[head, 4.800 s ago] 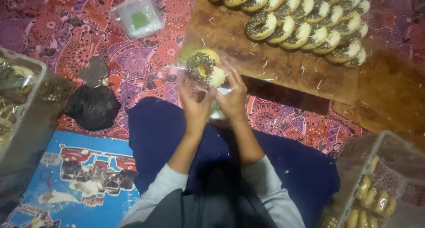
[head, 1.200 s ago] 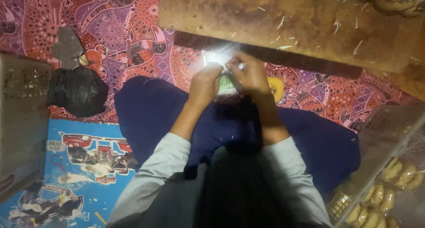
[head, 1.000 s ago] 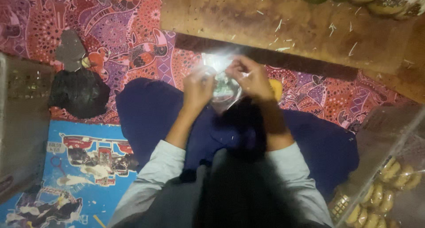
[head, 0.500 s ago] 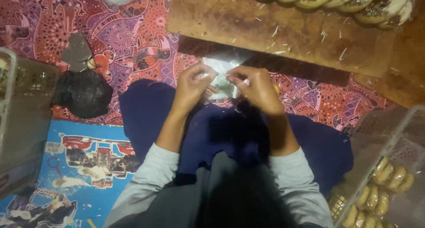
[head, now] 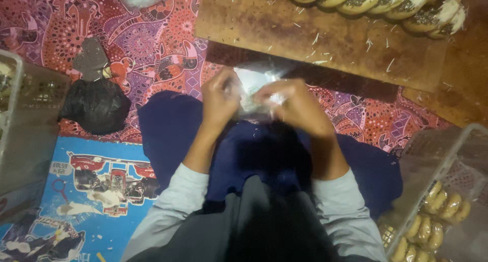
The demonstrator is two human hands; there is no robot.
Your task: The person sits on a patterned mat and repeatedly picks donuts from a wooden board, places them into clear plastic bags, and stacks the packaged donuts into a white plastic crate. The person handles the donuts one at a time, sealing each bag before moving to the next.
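My left hand (head: pixel 219 100) and my right hand (head: pixel 294 105) are both closed on a small clear plastic bag (head: pixel 256 84), held over my lap just in front of a wooden board (head: pixel 315 38). The bag looks crumpled and its contents are hidden by my fingers. A row of round sprinkled doughnuts (head: pixel 376 1) lies along the board's far edge.
A clear plastic container (head: pixel 437 191) with packed doughnuts stands at the right. Another clear box (head: pixel 25 119) is at the left, with a black bag (head: pixel 94 105) beside it. A patterned red cloth (head: pixel 147 48) and a blue printed mat (head: pixel 91 191) cover the floor.
Earlier my hands held a doughnut in the bag up near the board. Now both hands sit lower over my lap, working the bag's top between the fingers.
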